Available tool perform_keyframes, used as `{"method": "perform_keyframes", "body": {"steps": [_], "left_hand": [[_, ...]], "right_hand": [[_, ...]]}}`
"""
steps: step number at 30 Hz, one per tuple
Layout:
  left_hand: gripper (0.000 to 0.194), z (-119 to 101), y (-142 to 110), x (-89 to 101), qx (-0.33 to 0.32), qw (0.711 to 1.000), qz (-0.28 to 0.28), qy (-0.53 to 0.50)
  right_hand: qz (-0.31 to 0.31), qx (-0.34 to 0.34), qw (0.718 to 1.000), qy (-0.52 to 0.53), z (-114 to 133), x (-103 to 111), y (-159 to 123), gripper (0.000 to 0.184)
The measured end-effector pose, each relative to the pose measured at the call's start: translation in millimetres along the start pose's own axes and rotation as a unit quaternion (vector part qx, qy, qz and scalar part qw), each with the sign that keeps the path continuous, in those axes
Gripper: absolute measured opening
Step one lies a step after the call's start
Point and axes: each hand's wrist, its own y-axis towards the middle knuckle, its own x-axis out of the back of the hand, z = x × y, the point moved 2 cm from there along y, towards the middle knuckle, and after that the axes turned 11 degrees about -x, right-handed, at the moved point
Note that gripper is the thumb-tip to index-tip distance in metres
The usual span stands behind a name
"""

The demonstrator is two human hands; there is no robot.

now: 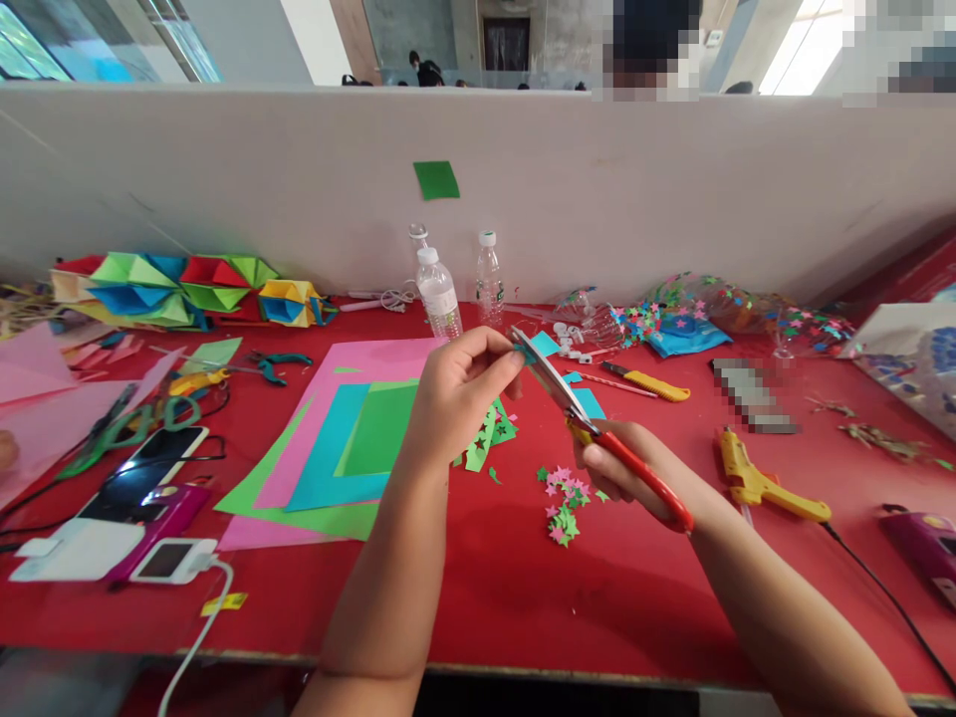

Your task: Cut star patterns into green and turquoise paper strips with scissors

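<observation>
My right hand [623,460] grips a pair of red-handled scissors [557,383], its blades pointing up and to the left. At the blade tips, my left hand [467,383] pinches a small piece of blue paper [525,351], mostly hidden by the fingers. Under my hands, a little pile of pink and green paper stars [566,498] lies on the red table. Green paper scraps with star shapes on them [485,438] rest beside my left wrist. Pieces of blue paper [590,403] lie behind the scissors.
Stacked coloured sheets [314,468] lie left of my arm. Plastic bottles [489,279] stand near the white partition [299,179]. A yellow glue gun [762,483] with a cable and a yellow utility knife [649,382] lie right. Phones and cables [153,468] crowd the left.
</observation>
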Motion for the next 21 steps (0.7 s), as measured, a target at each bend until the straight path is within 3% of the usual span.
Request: {"method": "perform_keyframes", "body": {"steps": [15,21], "left_hand": [[0.015,-2.4,-7.8,-28.9,-0.064,0.993,-0.087,0.037],[0.019,1.1,-6.2,-28.9,-0.057,0.995,-0.08,-0.002]], "right_hand": [[-0.037,0.019,0.999,0.031,-0.5,-3.2,-0.4,0.059],[-0.044,0.02,0.999,0.017,0.4,-3.8,-0.5,0.058]]}}
